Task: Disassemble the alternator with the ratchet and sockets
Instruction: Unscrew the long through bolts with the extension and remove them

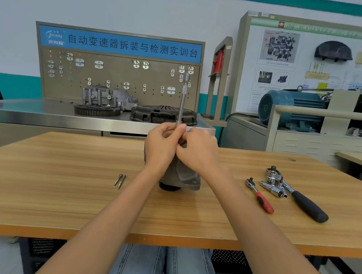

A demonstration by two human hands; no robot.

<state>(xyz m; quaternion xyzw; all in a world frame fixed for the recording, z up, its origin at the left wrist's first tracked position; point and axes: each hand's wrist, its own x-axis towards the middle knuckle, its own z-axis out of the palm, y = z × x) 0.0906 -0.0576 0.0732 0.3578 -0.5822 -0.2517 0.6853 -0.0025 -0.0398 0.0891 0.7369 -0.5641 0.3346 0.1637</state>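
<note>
While both hands, left hand [162, 144] and right hand [196, 153], pinch the upright extension bar [182, 99] atop the alternator [183, 176] mid-table, it could slip off the fastener. Tilting would cause that.

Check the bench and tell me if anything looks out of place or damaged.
Nothing stands out. The two loose bolts lie together left of the alternator, the ratchets and sockets lie to its right, and nothing shows damage.

Both hands [183, 149] hide the alternator's [181, 174] top and extension bar's [182, 99] foot.
</note>
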